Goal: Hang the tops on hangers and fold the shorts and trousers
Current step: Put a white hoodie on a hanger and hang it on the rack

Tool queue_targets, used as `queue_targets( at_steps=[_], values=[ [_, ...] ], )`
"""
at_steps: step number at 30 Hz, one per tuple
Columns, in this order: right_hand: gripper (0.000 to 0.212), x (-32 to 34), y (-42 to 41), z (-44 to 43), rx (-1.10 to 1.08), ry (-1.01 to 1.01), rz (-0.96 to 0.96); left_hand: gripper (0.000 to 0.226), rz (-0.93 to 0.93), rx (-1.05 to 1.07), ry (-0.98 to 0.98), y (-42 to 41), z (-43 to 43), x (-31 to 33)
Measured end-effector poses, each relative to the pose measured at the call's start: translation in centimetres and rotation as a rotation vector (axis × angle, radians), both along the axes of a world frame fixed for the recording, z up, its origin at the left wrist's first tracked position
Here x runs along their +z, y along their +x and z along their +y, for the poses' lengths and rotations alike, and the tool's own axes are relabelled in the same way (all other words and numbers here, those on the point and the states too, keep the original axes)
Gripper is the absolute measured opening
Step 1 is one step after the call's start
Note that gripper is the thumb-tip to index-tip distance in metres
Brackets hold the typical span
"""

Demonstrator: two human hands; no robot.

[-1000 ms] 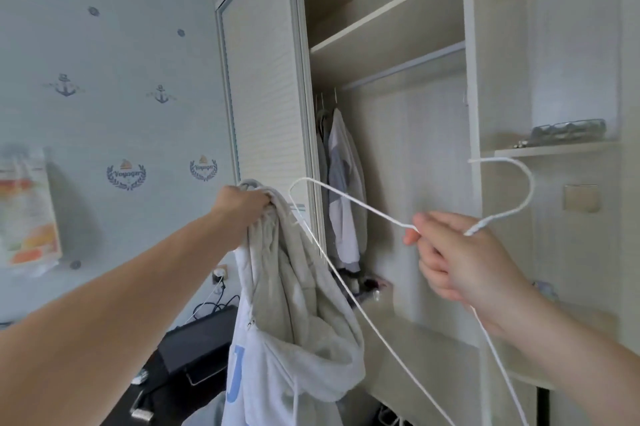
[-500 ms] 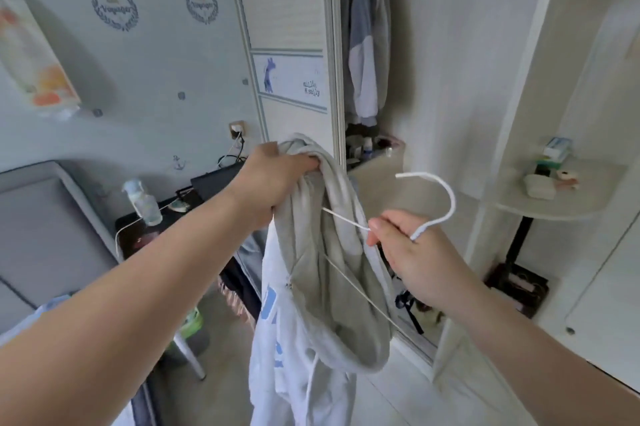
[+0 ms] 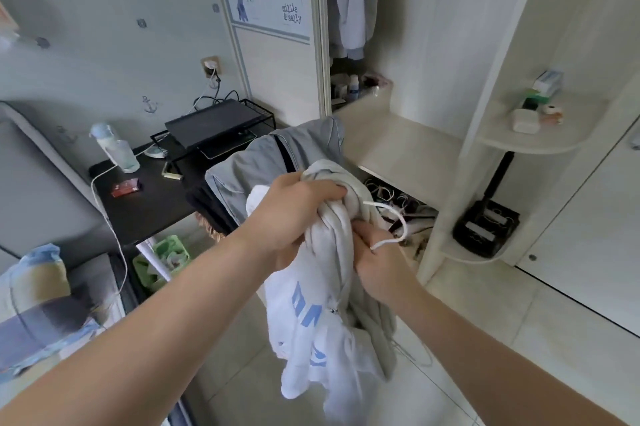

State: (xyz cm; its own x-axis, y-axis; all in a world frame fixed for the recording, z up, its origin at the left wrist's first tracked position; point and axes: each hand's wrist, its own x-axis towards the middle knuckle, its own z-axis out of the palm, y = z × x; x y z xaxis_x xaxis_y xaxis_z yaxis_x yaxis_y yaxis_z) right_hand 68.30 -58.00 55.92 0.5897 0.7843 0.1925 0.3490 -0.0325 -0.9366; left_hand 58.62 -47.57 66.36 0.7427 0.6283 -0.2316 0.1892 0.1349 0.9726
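Head view: bunched white hoodie (image 3: 322,314) with blue lettering, hanger hook (image 3: 391,221) protruding.

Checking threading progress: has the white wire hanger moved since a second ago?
Yes: the white wire hanger dropped below the cream wardrobe ledge, into the grey hoodie.

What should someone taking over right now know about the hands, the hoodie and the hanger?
Left hand: grips the bunched top of the white hoodie.
Right hand: holds the white hanger by its neck; the hook pokes out and the rest is mostly hidden in the fabric.
Done: a grey-white top hangs in the wardrobe.
Left: seat the hoodie's shoulders on the hanger and hang it up. A grey garment draped behind the hands is not yet handled.
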Motion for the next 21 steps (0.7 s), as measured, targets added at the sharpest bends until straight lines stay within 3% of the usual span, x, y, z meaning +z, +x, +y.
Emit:
queue_targets(
  at_steps=[4, 7, 8, 10, 11, 12, 13, 16, 21],
  values=[
    [0.029, -0.4, 0.2, -1.1, 0.016, 0.113, 0.113, 0.023, 0.063, -0.114, -0.055, -0.5, -1.0, -1.4],
    [0.031, -0.4, 0.5, -1.9, 0.053, 0.185, 0.208, 0.024, 0.155, -0.283, 0.131, -1.1, -1.2, -1.3],
    [0.034, -0.4, 0.7, -2.2, 0.07, 0.189, 0.235, 0.033, 0.218, -0.339, 0.346, -1.4, -1.0, -1.2],
    [0.038, -0.3, 1.4, -2.8, 0.112, 0.175, 0.248, 0.055, 0.343, -0.338, 1.083, -2.2, -0.1, -1.4],
    [0.038, -0.1, 1.7, -3.1, 0.134, 0.174, 0.252, 0.057, 0.319, -0.286, 1.443, -2.6, 0.3, -1.4],
    [0.038, 0.0, 2.0, -3.4, 0.154, 0.179, 0.26, 0.054, 0.233, -0.284, 1.621, -3.0, 0.5, -1.4],
    [0.037, 0.2, 2.2, -3.6, 0.169, 0.188, 0.26, 0.051, 0.184, -0.343, 1.648, -3.3, 0.7, -1.6],
    [0.037, 0.7, 2.4, -3.9, 0.206, 0.19, 0.204, 0.06, 0.232, -0.506, 1.446, -3.0, 0.9, -3.3],
    [0.022, 0.7, 3.2, -4.6, 0.169, 0.096, 0.059, 0.056, 0.152, -0.421, 1.243, -3.4, 0.9, -5.8]
  ],
)
